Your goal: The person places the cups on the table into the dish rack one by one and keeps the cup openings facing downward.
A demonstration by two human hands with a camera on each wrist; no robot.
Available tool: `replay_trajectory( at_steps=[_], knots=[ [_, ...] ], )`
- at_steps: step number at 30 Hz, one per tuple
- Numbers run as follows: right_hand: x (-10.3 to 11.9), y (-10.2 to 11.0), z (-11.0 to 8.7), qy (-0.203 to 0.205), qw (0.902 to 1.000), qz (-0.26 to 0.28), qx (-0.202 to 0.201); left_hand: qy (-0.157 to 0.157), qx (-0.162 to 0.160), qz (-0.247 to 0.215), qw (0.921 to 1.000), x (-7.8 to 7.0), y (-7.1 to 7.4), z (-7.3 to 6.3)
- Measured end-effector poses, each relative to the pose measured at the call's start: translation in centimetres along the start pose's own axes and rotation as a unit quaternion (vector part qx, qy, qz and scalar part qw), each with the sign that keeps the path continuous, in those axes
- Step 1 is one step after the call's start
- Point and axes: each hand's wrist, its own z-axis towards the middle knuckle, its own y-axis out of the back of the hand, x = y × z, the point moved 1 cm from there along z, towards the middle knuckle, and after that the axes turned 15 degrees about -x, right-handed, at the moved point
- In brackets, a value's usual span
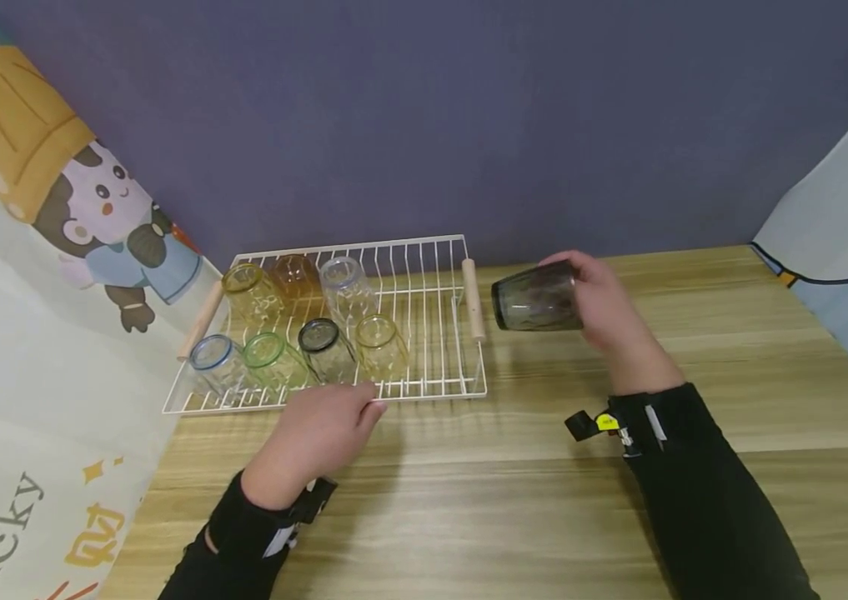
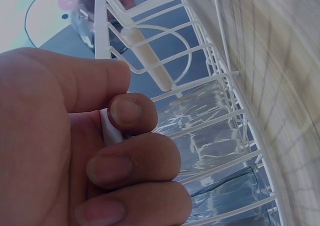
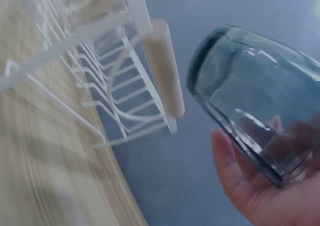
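Observation:
My right hand holds a smoky grey drinking glass lying on its side in the air, its base toward the rack. The white wire dish rack stands just left of that glass, with a wooden handle at each end. At the rack's front, my left hand grips the top rim; the left wrist view shows the fingers curled round the wire. Upside down in the rack are several glasses, among them a blue-rimmed one, a green one, a dark one and a yellow one.
An amber glass, another yellow glass and a pale clear glass form the rack's back row. Bare wires show at its right end. A dark blue wall rises behind the wooden table; printed cloths hang at both sides.

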Motion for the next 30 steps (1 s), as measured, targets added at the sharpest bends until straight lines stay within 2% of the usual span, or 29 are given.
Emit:
replay_trajectory(
  at_steps=[2, 6, 9, 15, 19, 30],
  knots=[
    [0.0, -0.1, -0.5, -0.012, 0.9984, 0.056, -0.004, -0.003, -0.005, 0.0, 1.0, 0.0, -0.1, 0.0],
    [0.2, 0.1, -1.1, -0.005, 0.992, 0.126, -0.011, -0.003, -0.014, 0.003, 0.9999, 0.0, -0.1, 0.0],
    [0.5, 0.3, -1.4, 0.01, 0.9895, 0.144, -0.01, -0.001, -0.013, 0.004, 0.9999, 0.0, 0.0, 0.1],
    [0.3, -0.2, -2.0, 0.006, 0.9818, 0.19, 0.007, -0.002, -0.009, 0.002, 1.0, 0.0, 0.1, 0.1],
    [0.1, -1.3, -2.7, 0.004, 0.9817, 0.19, 0.012, -0.005, -0.008, 0.002, 1.0, -0.1, 0.1, 0.1],
    [0.6, -4.0, -4.5, -0.004, 0.9904, 0.138, 0.014, 0.0, -0.01, 0.001, 1.0, -0.1, 0.1, -0.1]
  ],
)
